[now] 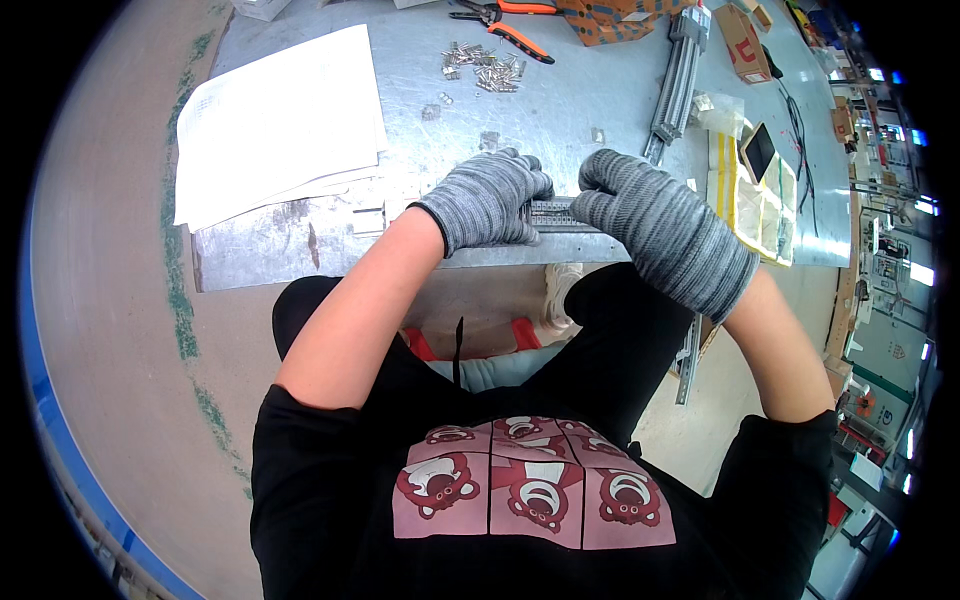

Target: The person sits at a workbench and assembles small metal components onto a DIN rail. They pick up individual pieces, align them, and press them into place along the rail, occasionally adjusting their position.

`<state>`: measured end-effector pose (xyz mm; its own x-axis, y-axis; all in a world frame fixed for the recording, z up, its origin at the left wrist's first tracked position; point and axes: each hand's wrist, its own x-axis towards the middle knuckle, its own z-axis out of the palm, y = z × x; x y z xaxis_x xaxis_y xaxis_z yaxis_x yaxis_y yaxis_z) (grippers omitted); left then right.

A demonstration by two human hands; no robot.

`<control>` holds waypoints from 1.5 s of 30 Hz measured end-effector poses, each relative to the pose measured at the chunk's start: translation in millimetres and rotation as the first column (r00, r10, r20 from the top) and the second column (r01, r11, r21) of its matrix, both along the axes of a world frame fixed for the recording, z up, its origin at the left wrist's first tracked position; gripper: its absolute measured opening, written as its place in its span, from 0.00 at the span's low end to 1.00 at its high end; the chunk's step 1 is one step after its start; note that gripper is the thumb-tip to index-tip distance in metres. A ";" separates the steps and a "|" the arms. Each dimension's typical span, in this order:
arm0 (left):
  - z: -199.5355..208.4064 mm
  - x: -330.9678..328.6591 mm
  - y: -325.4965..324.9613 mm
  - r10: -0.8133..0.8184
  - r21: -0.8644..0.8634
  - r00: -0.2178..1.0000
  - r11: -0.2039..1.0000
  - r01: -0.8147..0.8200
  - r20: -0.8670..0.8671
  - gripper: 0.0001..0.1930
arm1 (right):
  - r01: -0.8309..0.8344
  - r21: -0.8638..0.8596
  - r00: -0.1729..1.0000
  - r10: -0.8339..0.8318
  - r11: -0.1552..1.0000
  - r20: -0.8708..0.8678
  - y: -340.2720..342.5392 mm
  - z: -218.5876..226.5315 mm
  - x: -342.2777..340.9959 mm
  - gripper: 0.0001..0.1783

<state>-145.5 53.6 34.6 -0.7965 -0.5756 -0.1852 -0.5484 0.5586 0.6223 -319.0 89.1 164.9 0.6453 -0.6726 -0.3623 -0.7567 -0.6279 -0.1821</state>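
A narrow grey rail with a row of small fittings (552, 215) lies along the table's near edge, mostly hidden under my gloves. My left hand (487, 198), in a grey striped knit glove, is closed over its left part, fingers curled down. From the right, my right hand (668, 228), in a matching glove, bends its fingers together at the rail's right part. Whatever sits between those right fingertips is hidden. A short gap between the hands shows the fittings.
White paper sheets (285, 120) lie at the left. Beyond my hands are loose small metal parts (490, 70) and orange-handled pliers (522, 40). Long grey strips (680, 80) stand right of them. A phone-like dark device (759, 152) rests on a yellow-and-white packet (770, 205) near black cables (797, 130).
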 end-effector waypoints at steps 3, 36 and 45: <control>-5.8 0.6 -0.3 0.014 -0.021 1.000 1.000 -0.014 -0.019 0.26 | -0.021 0.030 0.999 0.021 0.999 -0.026 -0.3 4.4 8.5 0.24; -6.5 2.8 1.0 -0.003 -0.003 0.998 1.000 0.003 -0.069 0.28 | 0.343 0.243 0.928 -0.287 0.907 -0.236 -5.3 13.9 31.9 0.16; -6.8 1.5 1.2 -0.003 -0.031 0.997 1.000 0.001 -0.074 0.27 | 0.247 0.168 0.962 -0.221 0.954 -0.160 -1.3 9.8 23.2 0.14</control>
